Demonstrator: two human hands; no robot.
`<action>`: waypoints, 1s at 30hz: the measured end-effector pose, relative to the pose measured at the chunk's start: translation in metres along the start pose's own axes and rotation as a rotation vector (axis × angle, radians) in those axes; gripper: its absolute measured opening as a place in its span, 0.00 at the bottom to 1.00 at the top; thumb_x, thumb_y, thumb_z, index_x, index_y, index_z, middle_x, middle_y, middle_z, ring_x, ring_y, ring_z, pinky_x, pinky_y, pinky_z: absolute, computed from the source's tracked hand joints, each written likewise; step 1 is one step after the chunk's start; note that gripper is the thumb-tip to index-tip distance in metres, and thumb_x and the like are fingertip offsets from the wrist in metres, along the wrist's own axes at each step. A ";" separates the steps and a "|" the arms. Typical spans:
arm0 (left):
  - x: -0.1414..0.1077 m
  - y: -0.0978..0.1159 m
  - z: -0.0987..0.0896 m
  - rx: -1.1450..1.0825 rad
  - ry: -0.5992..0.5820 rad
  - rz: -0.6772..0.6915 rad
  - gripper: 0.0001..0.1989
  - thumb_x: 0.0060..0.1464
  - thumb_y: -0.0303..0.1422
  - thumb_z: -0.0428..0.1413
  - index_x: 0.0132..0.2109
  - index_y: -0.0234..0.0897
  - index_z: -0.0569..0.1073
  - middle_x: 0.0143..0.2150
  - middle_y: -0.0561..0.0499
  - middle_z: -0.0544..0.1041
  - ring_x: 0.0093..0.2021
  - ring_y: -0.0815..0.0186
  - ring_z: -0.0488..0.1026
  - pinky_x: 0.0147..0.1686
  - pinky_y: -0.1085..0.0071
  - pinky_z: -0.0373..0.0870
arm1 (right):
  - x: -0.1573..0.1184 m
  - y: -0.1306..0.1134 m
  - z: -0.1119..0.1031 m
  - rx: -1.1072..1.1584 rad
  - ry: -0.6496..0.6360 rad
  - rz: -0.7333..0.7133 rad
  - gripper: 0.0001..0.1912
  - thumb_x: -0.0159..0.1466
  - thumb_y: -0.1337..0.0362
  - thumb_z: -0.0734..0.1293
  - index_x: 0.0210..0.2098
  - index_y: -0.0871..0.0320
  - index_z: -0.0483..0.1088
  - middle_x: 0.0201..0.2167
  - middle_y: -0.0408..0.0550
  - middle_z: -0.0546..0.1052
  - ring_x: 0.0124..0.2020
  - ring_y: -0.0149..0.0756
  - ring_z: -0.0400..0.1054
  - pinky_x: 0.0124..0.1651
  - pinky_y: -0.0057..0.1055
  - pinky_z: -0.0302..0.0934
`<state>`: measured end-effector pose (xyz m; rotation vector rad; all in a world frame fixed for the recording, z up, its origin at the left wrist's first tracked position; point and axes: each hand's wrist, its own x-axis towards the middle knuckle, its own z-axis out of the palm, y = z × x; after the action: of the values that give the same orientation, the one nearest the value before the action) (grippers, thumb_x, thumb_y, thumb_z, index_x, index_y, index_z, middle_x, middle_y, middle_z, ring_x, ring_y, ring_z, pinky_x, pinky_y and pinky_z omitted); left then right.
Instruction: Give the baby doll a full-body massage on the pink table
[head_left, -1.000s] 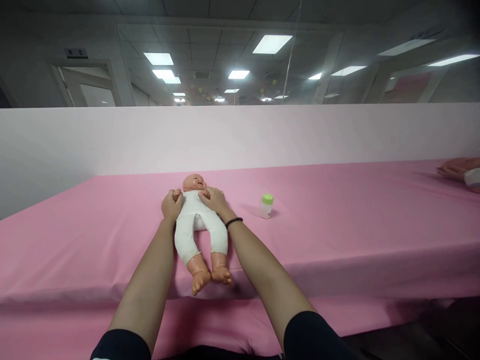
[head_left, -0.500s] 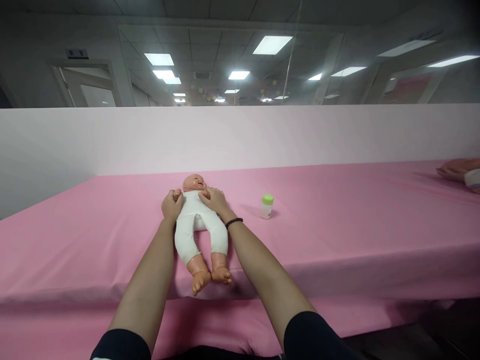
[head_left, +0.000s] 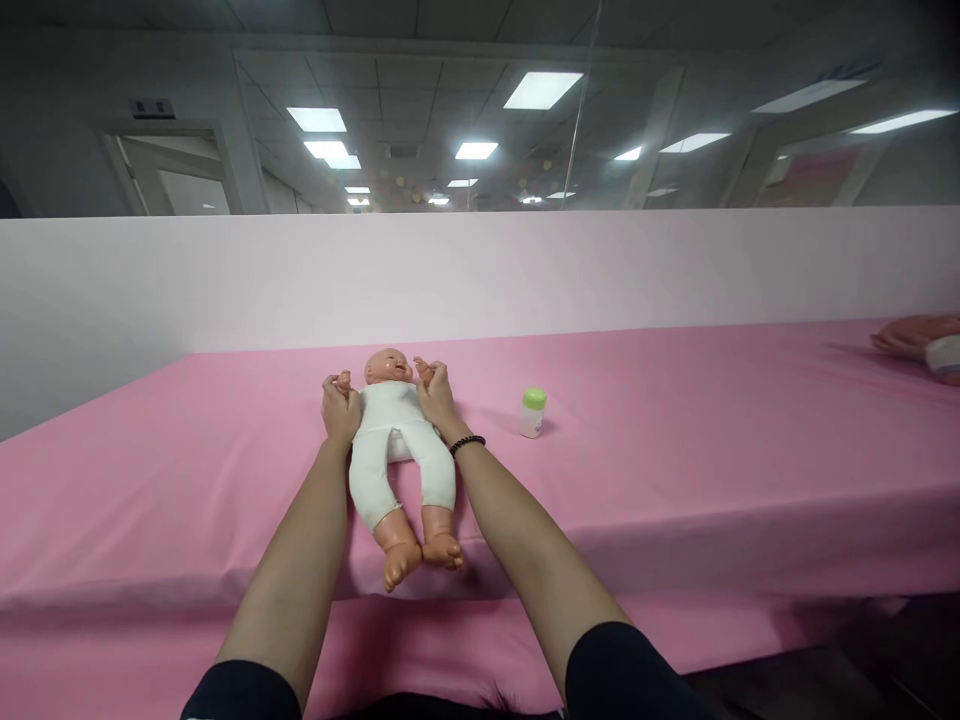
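Note:
A baby doll [head_left: 397,450] in a white bodysuit lies on its back, with bare vinyl head and feet, its feet towards me. My left hand [head_left: 341,408] is closed around the doll's arm beside its head, and the doll's small hand shows at the top of my fingers. My right hand [head_left: 436,395] pinches the doll's other arm on the far side of its head. That arm is mostly hidden by my fingers. A small white bottle with a green cap [head_left: 533,412] stands upright to the right of my right hand, apart from it.
The doll lies on a long table covered in pink cloth [head_left: 675,470], with its feet near the front edge. A white partition [head_left: 480,280] runs behind the table. A folded salmon-pink cloth [head_left: 911,337] and a white item [head_left: 943,353] lie at the far right.
Both hands have moved outward from the doll's chest, taking its arms out to the sides. My right hand has shifted most, up and to the right. The doll's body and the bottle stay put.

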<state>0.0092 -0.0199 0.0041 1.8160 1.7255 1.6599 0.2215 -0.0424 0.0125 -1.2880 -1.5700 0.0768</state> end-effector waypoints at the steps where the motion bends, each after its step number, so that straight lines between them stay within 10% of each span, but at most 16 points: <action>1: 0.000 0.001 0.000 -0.004 -0.005 0.002 0.23 0.60 0.31 0.49 0.61 0.39 0.57 0.55 0.41 0.74 0.54 0.52 0.73 0.50 0.59 0.69 | 0.000 0.001 0.001 0.019 0.024 0.014 0.17 0.72 0.64 0.55 0.59 0.58 0.56 0.58 0.61 0.69 0.57 0.40 0.66 0.55 0.35 0.64; 30: 0.001 -0.004 0.002 -0.091 -0.003 0.024 0.22 0.60 0.32 0.51 0.61 0.40 0.61 0.54 0.43 0.76 0.53 0.52 0.74 0.51 0.56 0.70 | -0.005 -0.035 -0.023 -0.394 -0.189 0.136 0.28 0.75 0.67 0.53 0.70 0.34 0.58 0.48 0.54 0.67 0.50 0.45 0.62 0.55 0.39 0.55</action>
<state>0.0076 -0.0168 0.0006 1.8043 1.6050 1.7143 0.2135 -0.0730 0.0403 -1.7371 -1.7114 -0.0285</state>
